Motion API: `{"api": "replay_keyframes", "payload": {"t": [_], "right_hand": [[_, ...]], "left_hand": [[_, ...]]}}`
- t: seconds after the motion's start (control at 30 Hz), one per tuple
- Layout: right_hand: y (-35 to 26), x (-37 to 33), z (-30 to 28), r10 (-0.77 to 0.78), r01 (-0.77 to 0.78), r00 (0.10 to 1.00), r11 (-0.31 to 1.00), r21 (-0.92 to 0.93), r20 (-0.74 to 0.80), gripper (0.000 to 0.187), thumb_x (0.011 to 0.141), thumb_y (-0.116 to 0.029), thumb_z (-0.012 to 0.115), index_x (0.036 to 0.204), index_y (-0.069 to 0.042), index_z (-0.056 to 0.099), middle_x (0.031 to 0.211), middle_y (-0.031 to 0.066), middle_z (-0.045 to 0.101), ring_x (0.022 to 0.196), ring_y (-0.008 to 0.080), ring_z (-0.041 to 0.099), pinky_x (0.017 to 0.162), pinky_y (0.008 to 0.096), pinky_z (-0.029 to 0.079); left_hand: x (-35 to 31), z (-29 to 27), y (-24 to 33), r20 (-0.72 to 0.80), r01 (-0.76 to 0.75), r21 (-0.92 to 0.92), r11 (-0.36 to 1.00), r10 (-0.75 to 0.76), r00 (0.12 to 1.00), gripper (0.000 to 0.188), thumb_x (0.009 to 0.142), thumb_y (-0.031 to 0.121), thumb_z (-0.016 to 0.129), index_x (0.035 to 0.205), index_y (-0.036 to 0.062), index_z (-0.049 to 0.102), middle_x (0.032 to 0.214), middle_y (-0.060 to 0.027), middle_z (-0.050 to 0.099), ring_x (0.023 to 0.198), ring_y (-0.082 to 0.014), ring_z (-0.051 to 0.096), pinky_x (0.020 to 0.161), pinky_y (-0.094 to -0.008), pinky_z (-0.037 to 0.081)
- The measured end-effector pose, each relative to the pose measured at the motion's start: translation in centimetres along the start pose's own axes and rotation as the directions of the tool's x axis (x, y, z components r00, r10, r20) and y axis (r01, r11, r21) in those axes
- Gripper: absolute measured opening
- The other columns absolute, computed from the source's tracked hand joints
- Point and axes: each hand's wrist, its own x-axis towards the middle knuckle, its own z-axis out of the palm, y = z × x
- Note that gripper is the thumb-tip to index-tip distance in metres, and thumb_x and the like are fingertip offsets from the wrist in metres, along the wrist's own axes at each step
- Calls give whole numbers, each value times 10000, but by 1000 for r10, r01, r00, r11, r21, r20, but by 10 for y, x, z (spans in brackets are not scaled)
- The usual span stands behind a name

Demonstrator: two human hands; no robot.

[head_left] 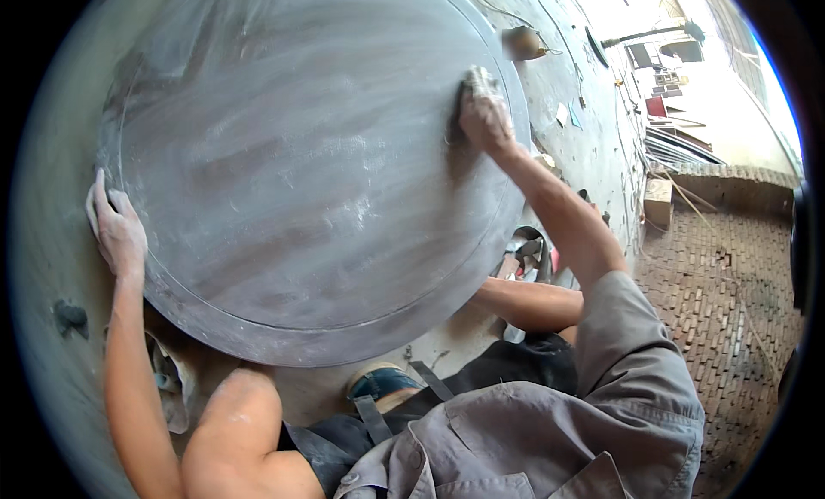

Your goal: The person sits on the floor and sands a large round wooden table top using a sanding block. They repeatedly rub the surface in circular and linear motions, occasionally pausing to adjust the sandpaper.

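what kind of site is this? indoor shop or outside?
Looks like an open-air workshop yard, probably stone or concrete work. A large dusty grey round slab lies on the ground, the right hand rubs it with a small pad, there is brick paving, and stacked sheet material sits in sunlight.

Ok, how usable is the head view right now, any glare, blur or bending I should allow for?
Head view: fisheye bends the round grey disc and the brick floor toward a black rim; the top right corner is blown out by daylight; the right hand and left hand are fairly sharp; a blurred brown blob sits above the disc.
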Motion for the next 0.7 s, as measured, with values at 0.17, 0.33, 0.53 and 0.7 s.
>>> {"api": "replay_keyframes", "payload": {"t": [0.17, 0.33, 0.53, 0.7], "right_hand": [[-18, 16, 1, 205, -205, 979, 979, 12, 15, 503, 979, -169, 448, 1353, 165, 481, 1392, 367, 511, 1326, 481, 488, 1163, 495, 352], [41, 10, -3, 279, -282, 958, 958, -48, -60, 515, 969, -178, 455, 1361, 156, 480, 1391, 357, 514, 1322, 471, 488, 1154, 492, 360], [21, 1, -8, 186, -186, 982, 982, 4, 9, 516, 1008, -197, 424, 1405, 130, 457, 1487, 366, 426, 1421, 502, 382, 1213, 515, 277], [16, -7, 1, 195, -195, 980, 981, 24, -26, 507, 1002, -189, 420, 1405, 116, 459, 1456, 384, 439, 1377, 529, 412, 1188, 541, 301]], "left_hand": [[-4, -7, -6, -18, -16, 9, 1000, 16, 1000, 450, 1052, 220, 412, 1467, 66, 490, 1441, -220, 496, 1312, -376, 496, 1088, -451, 402], [-1, -2, 9, 18, 30, -6, 1000, -30, 999, 442, 1056, 205, 415, 1470, 69, 485, 1449, -224, 488, 1312, -379, 498, 1082, -460, 407], [1, -8, 4, -6, 23, 19, 1000, -23, 1000, 436, 1059, 206, 417, 1468, 77, 491, 1449, -220, 489, 1307, -376, 504, 1075, -458, 415], [-1, -9, 11, 9, 43, 9, 999, -43, 999, 432, 1059, 202, 421, 1463, 69, 495, 1445, -217, 491, 1292, -379, 514, 1061, -460, 424]]}}
